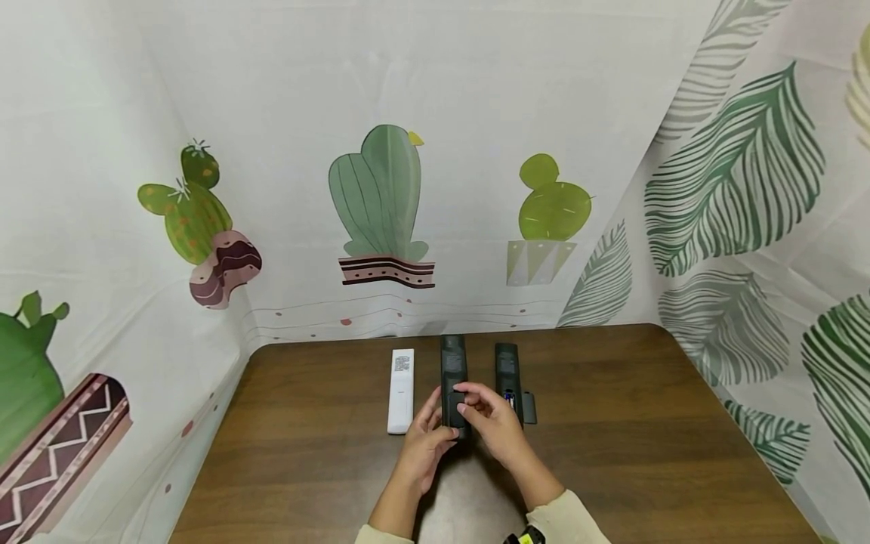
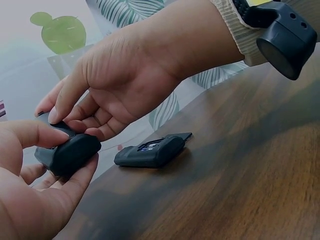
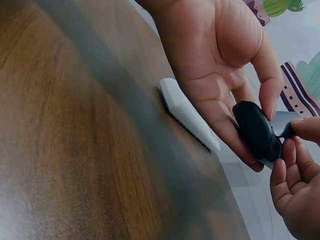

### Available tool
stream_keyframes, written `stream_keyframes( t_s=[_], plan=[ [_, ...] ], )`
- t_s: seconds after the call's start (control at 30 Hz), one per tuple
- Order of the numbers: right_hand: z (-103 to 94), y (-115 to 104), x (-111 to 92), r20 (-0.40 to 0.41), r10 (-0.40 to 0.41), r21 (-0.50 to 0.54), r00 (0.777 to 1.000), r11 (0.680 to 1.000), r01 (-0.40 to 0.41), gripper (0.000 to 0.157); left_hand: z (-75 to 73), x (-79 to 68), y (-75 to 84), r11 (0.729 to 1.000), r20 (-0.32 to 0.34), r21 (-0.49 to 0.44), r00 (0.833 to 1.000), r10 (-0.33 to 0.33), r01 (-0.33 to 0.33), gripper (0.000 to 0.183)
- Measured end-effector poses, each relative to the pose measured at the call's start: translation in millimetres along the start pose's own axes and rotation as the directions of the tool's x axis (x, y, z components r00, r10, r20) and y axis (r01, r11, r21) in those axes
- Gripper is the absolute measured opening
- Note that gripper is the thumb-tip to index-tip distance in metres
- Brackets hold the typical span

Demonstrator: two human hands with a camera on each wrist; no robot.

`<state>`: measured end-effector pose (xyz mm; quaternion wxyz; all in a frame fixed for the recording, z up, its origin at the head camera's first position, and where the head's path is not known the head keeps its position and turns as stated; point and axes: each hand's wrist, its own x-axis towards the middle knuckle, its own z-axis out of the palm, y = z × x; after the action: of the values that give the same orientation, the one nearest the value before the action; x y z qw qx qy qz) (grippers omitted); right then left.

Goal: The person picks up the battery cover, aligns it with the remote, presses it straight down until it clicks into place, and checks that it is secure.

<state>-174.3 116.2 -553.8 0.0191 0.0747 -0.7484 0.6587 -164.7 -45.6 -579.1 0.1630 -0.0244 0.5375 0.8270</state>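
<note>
The thumb and index finger of the right hand (image 1: 501,425) pinch a thin dark cover (image 3: 286,131), which stands tilted at the back of the middle black remote (image 1: 453,359); whether its far edge touches the remote is too small to tell. The left hand (image 1: 423,447) grasps the near part of that remote, thumb over the near end, the other fingers along the left side and underneath. The remote thus lies between the two hands, labelled back upward, its near end held above the table (image 1: 306,453).

Just left of the left fingers, a white remote (image 1: 401,393) rests on the wood, also label up. To the right of the right hand lies a second black remote (image 1: 507,370), its compartment open with something blue inside; a loose cover (image 1: 529,408) sits at its right edge. Beyond the table hangs a white cloth (image 1: 285,91) printed with cacti and leaves.
</note>
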Motion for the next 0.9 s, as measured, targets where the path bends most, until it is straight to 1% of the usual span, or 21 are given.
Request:
stream_keyframes(
  t_s=[0.13, 0.37, 0.9],
  plan=[
    [-0.6, -0.1, -0.6, 0.007, 0.018, -0.004, 1.0, 1.0, -0.018, 0.028, -0.3, -0.2, -0.4, 1.0, -0.003, 0.005, 1.0, 0.0, 0.0, 0.087],
    [-0.5, -0.2, -1.5, 0.018, 0.021, 0.001, 1.0, 1.0, -0.021, 0.029, -0.6, -0.3, -1.4, 1.0, -0.003, 0.004, 1.0, 0.0, 0.0, 0.086],
    [-0.1, 1.6, -1.9, 0.0, 0.06, -0.015, 0.998, 0.998, -0.06, 0.029, -0.8, -1.6, -4.4, 1.0, 0.001, -0.002, 1.0, -0.01, 0.01, 0.082]
  ],
)
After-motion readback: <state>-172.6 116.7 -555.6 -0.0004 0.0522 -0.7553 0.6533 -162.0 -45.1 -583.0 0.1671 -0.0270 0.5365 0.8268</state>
